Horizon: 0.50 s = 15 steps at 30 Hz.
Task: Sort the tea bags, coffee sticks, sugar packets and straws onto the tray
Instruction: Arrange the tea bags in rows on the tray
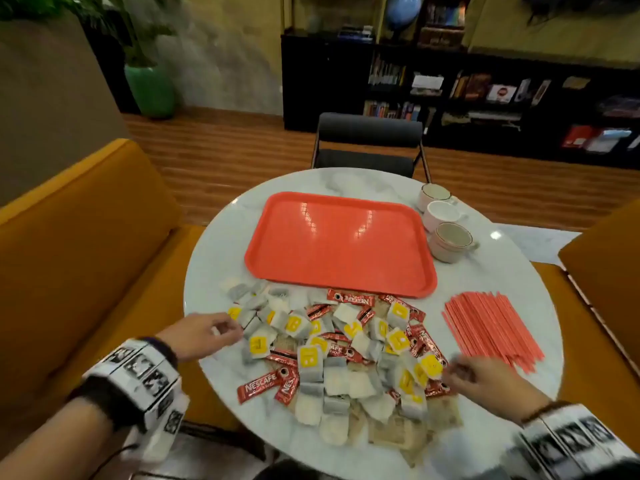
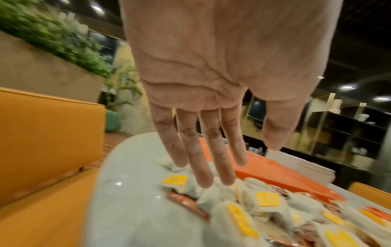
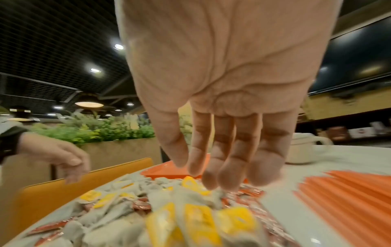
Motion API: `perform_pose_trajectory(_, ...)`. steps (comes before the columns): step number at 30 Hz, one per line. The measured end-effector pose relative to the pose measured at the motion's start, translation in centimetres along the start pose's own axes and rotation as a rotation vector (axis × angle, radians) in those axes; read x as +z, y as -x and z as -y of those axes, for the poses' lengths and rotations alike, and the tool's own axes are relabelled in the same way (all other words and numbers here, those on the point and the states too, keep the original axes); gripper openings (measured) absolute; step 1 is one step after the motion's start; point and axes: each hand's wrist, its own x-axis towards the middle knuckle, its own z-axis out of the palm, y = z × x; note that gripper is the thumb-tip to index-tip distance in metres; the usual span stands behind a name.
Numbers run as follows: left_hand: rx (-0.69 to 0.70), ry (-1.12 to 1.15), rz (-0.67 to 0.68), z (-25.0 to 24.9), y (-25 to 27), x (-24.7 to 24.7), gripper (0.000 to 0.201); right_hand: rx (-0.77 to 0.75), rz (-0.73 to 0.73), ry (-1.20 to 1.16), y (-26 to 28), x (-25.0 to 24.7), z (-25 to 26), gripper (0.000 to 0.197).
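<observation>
The red tray (image 1: 339, 244) lies bare at the table's middle. In front of it is a mixed heap: tea bags (image 1: 310, 362) with yellow tags, red coffee sticks (image 1: 258, 388) and brown sugar packets (image 1: 398, 434) along the near edge. A fan of orange straws (image 1: 491, 327) lies to the right. My left hand (image 1: 207, 332) hovers at the heap's left edge; the left wrist view shows its fingers (image 2: 203, 167) straight, holding nothing. My right hand (image 1: 464, 375) hovers at the heap's right edge, fingers (image 3: 213, 167) extended over the tea bags and holding nothing.
Three cups (image 1: 450, 240) stand to the right of the tray on the round marble table (image 1: 485, 271). A dark chair (image 1: 369, 143) faces the far side. Orange sofas flank the table at left (image 1: 86, 254) and right (image 1: 602, 258).
</observation>
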Motion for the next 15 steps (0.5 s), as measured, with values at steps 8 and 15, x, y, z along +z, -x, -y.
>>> perform_pose_trajectory(8,0.143,-0.244,0.113,-6.5,-5.7,2.9,0.063,-0.221,0.029,0.098,-8.4,1.6,11.0,0.034)
perform_pose_trajectory(15,0.076,-0.329,0.196,-8.2,-7.2,4.3,0.061,-0.133,0.063,0.161,-10.9,3.5,13.0,0.04)
